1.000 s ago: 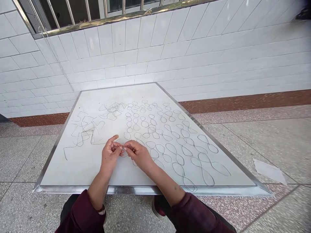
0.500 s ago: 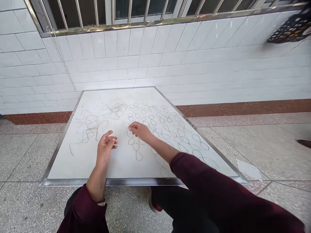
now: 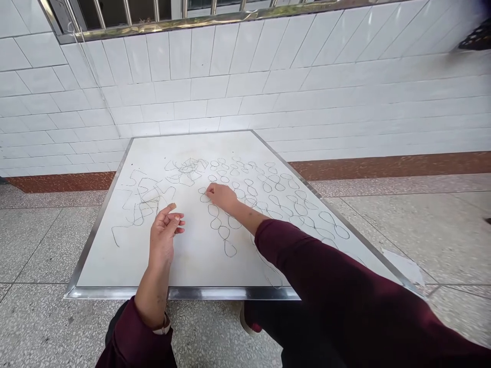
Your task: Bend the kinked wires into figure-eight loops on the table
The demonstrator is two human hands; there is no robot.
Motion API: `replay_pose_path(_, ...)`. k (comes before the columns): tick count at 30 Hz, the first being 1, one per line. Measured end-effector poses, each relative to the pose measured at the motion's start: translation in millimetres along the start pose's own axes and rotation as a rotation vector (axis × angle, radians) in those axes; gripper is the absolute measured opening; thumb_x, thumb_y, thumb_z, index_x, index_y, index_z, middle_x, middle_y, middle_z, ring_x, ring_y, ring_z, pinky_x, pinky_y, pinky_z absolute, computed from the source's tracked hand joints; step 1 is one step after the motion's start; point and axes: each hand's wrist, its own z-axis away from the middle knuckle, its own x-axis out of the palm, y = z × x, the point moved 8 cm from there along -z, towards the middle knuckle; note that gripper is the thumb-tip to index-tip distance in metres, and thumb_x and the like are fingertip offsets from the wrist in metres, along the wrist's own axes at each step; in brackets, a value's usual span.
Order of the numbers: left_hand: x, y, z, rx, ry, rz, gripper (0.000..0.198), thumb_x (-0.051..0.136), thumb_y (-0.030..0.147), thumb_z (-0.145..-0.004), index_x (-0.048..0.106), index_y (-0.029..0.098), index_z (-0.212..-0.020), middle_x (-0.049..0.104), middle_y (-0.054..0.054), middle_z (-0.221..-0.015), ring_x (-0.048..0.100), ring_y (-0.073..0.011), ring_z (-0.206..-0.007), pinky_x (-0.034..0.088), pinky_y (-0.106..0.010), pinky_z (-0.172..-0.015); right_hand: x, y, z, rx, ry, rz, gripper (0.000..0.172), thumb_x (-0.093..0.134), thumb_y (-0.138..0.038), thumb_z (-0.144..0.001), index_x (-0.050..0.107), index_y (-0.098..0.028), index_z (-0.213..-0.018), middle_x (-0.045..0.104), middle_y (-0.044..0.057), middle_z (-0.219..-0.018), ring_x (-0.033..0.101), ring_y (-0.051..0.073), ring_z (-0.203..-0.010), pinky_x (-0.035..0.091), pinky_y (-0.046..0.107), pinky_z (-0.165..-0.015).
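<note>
My right hand reaches over the white tabletop, thumb and fingertips pinched at the edge of a small figure-eight wire loop. Part of that loop is hidden behind the fingers. My left hand hovers above the table to the left, its fingers loosely curled and apart, with nothing in them. Thin bent wires lie scattered beyond and left of it. A tangled heap of wire sits farther back. Several figure-eight wire loops are spread in rows across the middle and right.
A metal rim edges the table. Behind it stands a white tiled wall with a barred window above. A pale sheet lies on the speckled floor to the right. Dark patterned cloth shows at the upper right.
The camera view has shifted slightly, so the table sits a little differently in it. My right hand stays pinched at the small loop; my left hand remains nearly in place, fingers still apart.
</note>
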Motion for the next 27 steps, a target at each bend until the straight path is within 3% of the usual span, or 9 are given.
replay_pose_path(4, -19.5, 10.7, -3.9, 0.059, 0.095, 0.076, 0.045, 0.079, 0.032, -0.073, 0.068, 0.02, -0.114, 0.068, -0.004, -0.091, 0.064, -0.0128, -0.077, 0.048, -0.027, -0.068, -13.0, -5.3, 11.0, -0.019, 0.03, 0.019, 0.018, 0.047, -0.026, -0.095, 0.064, -0.019, -0.094, 0.069, 0.007, -0.087, 0.062, 0.018, -0.072, 0.035, 0.027, -0.055)
replay_pose_path(8, -58.5, 32.3, -4.7, 0.217, 0.305, 0.187, 0.044, 0.079, 0.031, -0.073, 0.067, 0.022, -0.114, 0.069, -0.003, -0.095, 0.062, -0.0098, -0.074, 0.045, -0.024, -0.067, -17.0, -17.6, 31.5, -0.095, 0.021, -0.037, 0.021, 0.043, -0.029, -0.097, 0.062, -0.02, -0.102, 0.07, 0.007, -0.097, 0.064, 0.017, -0.073, 0.038, 0.026, -0.055)
replay_pose_path(13, -94.4, 49.6, 1.8, 0.35, 0.524, 0.249, 0.037, 0.073, 0.026, -0.076, 0.065, 0.026, -0.112, 0.068, -0.002, -0.103, 0.061, -0.0079, -0.075, 0.044, -0.022, -0.068, 28.8, -57.4, 63.8, -0.286, -0.132, -0.102, 0.018, 0.048, -0.03, -0.096, 0.064, -0.023, -0.097, 0.07, 0.004, -0.096, 0.065, 0.016, -0.074, 0.045, 0.026, -0.059)
replay_pose_path(19, -99.4, 48.2, -0.3, 0.314, 0.527, 0.267, 0.039, 0.073, 0.024, -0.074, 0.064, 0.023, -0.113, 0.067, -0.004, -0.105, 0.059, -0.0077, -0.075, 0.043, -0.021, -0.066, 81.9, -100.9, 87.9, -0.478, -0.225, -0.005, 0.01, 0.056, -0.02, -0.092, 0.066, -0.022, -0.095, 0.064, 0.005, -0.104, 0.063, 0.018, -0.088, 0.048, 0.029, -0.072)
replay_pose_path(23, -104.4, 48.7, -1.2, 0.315, 0.527, 0.269, 0.041, 0.074, 0.023, -0.073, 0.064, 0.023, -0.113, 0.067, -0.005, -0.107, 0.059, -0.0077, -0.075, 0.043, -0.02, -0.067, 90.6, -104.2, 91.9, -0.497, -0.218, 0.106, 0.017, 0.05, -0.015, -0.095, 0.065, -0.021, -0.089, 0.062, 0.007, -0.1, 0.06, 0.02, -0.087, 0.044, 0.03, -0.066)
replay_pose_path(27, -112.3, 49.6, -1.0, 0.316, 0.533, 0.287, 0.04, 0.073, 0.02, -0.073, 0.065, 0.022, -0.112, 0.067, -0.005, -0.106, 0.06, -0.0078, -0.076, 0.044, -0.02, -0.068, 89.2, -99.1, 97.8, -0.47, -0.19, 0.174, 0.016, 0.048, -0.015, -0.096, 0.062, -0.02, -0.09, 0.061, 0.006, -0.101, 0.058, 0.016, -0.072, 0.041, 0.029, -0.058)
